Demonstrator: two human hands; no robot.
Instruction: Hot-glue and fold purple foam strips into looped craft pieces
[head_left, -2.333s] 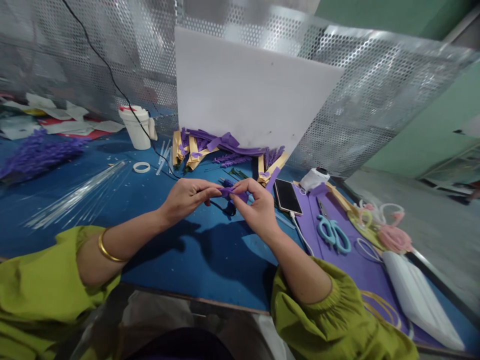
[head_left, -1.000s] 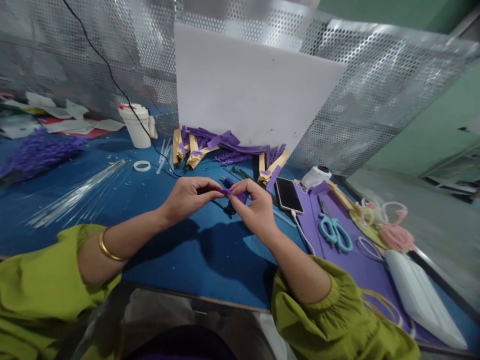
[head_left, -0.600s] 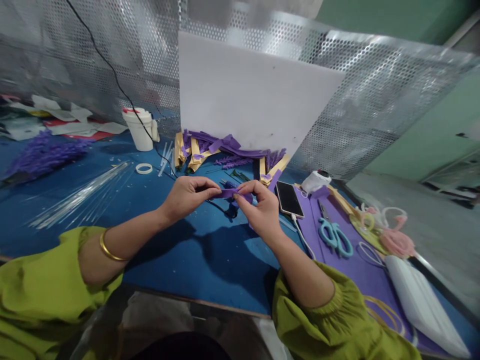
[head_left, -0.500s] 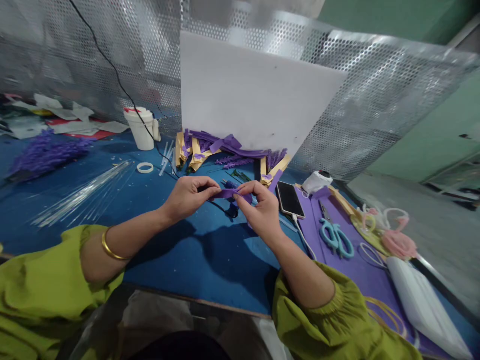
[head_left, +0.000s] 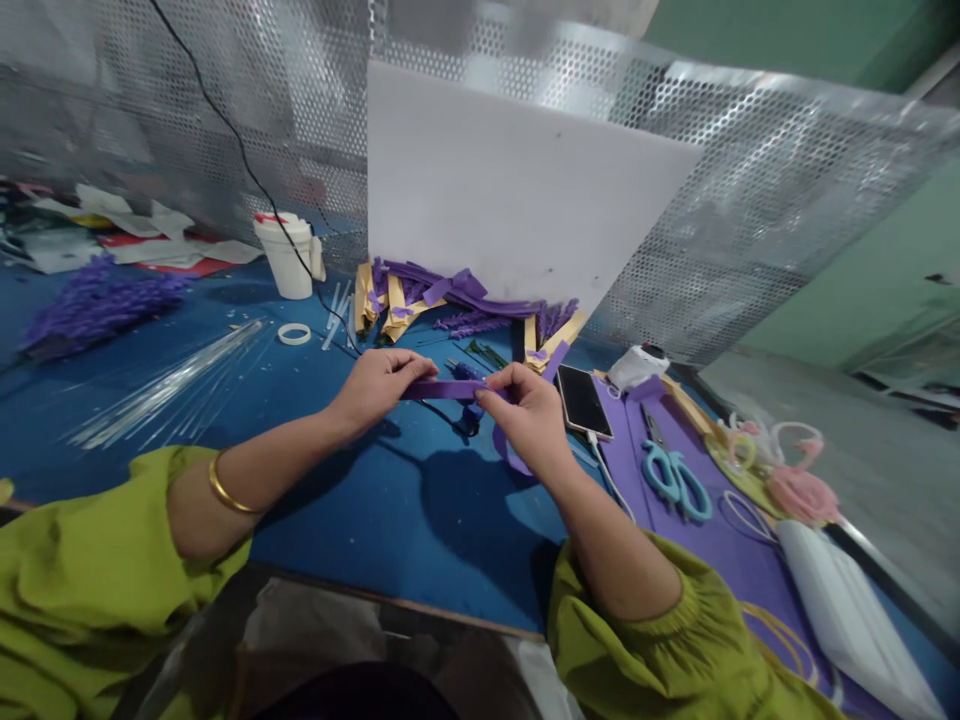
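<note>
— Where do we have the purple strip [head_left: 442,389] now?

— Stretched flat between us, just in front of the phone [head_left: 583,401]. Our left hand [head_left: 375,385] pinches one end; our right hand [head_left: 529,420] is clamped on the other, with the tail curling under the palm.

— How far along do we judge it?

— Only pulled out straight; no fold or roll shows yet. The scissors [head_left: 673,480], beyond the phone, lie untouched.
</note>
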